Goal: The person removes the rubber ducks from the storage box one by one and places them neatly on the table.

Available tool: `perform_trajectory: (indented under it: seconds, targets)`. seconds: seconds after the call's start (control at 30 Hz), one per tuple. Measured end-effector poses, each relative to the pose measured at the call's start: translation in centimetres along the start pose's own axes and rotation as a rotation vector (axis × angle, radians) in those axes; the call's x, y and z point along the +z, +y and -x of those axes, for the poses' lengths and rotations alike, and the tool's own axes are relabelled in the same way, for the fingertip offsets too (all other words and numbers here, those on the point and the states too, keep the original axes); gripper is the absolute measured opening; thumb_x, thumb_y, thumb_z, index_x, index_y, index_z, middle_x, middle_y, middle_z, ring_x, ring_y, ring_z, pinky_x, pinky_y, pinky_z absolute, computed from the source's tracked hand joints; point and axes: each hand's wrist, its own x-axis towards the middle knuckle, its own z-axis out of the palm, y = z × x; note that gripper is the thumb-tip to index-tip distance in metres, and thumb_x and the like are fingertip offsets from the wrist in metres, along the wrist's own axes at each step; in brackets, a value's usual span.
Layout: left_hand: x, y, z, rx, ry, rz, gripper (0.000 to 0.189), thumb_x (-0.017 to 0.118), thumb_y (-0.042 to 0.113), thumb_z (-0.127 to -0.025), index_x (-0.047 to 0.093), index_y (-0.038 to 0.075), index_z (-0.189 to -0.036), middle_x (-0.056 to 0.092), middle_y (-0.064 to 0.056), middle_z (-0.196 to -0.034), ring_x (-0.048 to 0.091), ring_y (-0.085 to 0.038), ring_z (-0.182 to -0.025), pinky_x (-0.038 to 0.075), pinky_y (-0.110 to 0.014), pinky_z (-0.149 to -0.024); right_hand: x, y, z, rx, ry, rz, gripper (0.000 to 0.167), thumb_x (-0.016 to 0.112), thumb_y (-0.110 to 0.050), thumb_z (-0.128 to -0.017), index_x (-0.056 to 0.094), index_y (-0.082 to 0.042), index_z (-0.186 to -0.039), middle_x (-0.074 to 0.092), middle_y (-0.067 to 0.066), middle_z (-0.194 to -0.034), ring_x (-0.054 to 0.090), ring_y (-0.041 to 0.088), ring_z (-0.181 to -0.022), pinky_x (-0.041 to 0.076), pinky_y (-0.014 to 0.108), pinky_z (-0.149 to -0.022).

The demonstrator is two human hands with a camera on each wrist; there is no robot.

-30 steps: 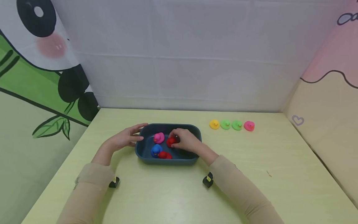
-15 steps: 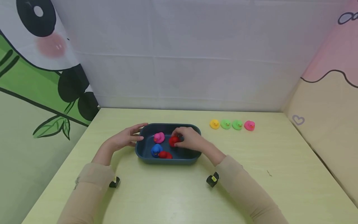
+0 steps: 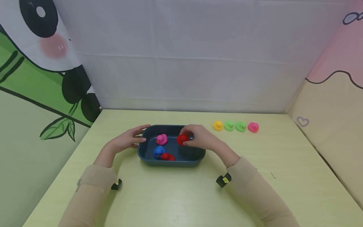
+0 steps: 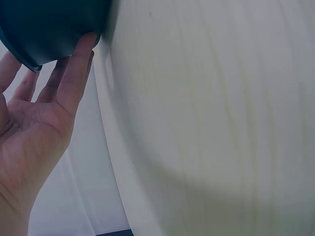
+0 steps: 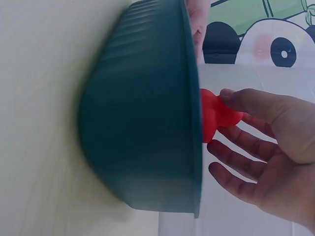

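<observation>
A dark teal rectangular tub (image 3: 170,163) stands on the table. My right hand (image 3: 202,137) pinches a red rubber duck (image 3: 182,139) between thumb and fingers, over the tub's right half. In the right wrist view the red duck (image 5: 216,115) shows just above the rim, its lower part hidden by the wall. My left hand (image 3: 124,139) touches the tub's left end with fairly straight fingers; the left wrist view shows those fingers (image 4: 76,69) along the outer wall. Inside the tub lie a pink duck (image 3: 162,139), a blue duck (image 3: 159,152) and another red duck (image 3: 168,157).
Behind the tub to the right, a row of ducks sits on the table (image 3: 175,195): a yellow duck (image 3: 217,125), two green ducks (image 3: 229,125) and a pink duck (image 3: 253,127). A white cloth wall (image 3: 181,63) rises at the table's back edge.
My right hand has lifted the red duck and moved it to the right and slightly back within the tub's outline. My left hand has stayed at the tub's left end.
</observation>
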Motion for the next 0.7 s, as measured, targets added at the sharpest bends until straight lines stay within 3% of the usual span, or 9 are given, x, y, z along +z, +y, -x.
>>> perform_trajectory:
  seconds: [0.5, 0.7]
  targets:
    - [0.0, -0.2, -0.7, -0.001, 0.01, 0.001, 0.062, 0.053, 0.017, -0.096, 0.023, 0.029, -0.15, 0.018, -0.015, -0.155, 0.033, -0.041, -0.135, 0.045, -0.053, -0.096, -3.3, 0.8, 1.5, -0.001, 0.033, 0.013, 0.034, 0.076, -0.015, -0.08, 0.063, -0.013, -0.112, 0.065, 0.0, -0.106, 0.06, 0.015, -0.096, 0.055, 0.032, -0.081]
    - [0.1, -0.1, -1.0, -0.008, 0.021, -0.001, 0.062, 0.053, 0.017, -0.096, 0.023, 0.03, -0.149, 0.018, -0.015, -0.155, 0.032, -0.042, -0.135, 0.044, -0.053, -0.097, -4.7, 1.3, 2.1, -0.026, 0.063, 0.017, 0.034, 0.075, -0.015, -0.08, 0.063, -0.012, -0.112, 0.065, 0.0, -0.104, 0.06, 0.017, -0.095, 0.053, 0.036, -0.082]
